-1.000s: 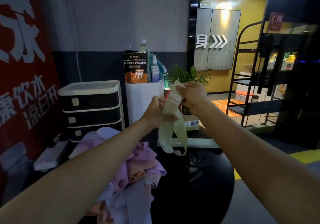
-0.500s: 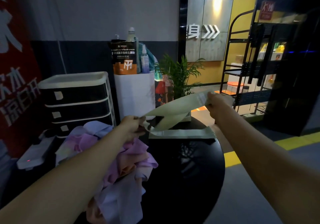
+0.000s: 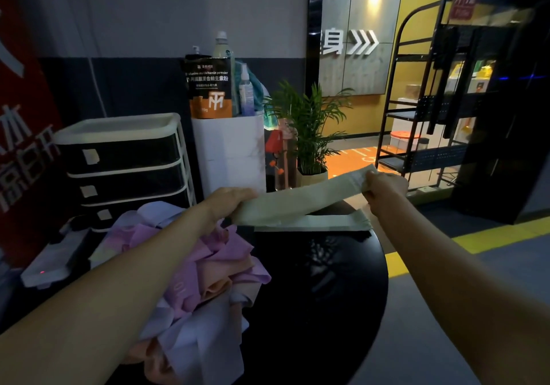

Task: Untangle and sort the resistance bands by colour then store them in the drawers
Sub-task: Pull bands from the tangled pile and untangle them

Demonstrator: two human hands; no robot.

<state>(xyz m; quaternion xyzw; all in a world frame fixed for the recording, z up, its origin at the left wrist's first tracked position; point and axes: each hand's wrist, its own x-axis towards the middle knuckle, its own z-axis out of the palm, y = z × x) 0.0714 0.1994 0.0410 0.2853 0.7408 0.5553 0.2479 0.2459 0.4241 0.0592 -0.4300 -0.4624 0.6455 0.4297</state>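
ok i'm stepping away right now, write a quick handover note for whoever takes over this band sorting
Left hand: grips one end of the pale green band.
Right hand: pinches the other end, raised higher; the band is stretched flat between the hands above the black round table.
A second pale green band lies flat on the table's far edge, just below the held one.
The tangled pile of pink, peach and lavender bands sits on the table's left side.
The drawer unit stands behind the pile, all visible drawers shut.
Done: two green bands pulled free.
Left: lay this one with the other green band, untangle and sort the pile, store everything in the drawers.
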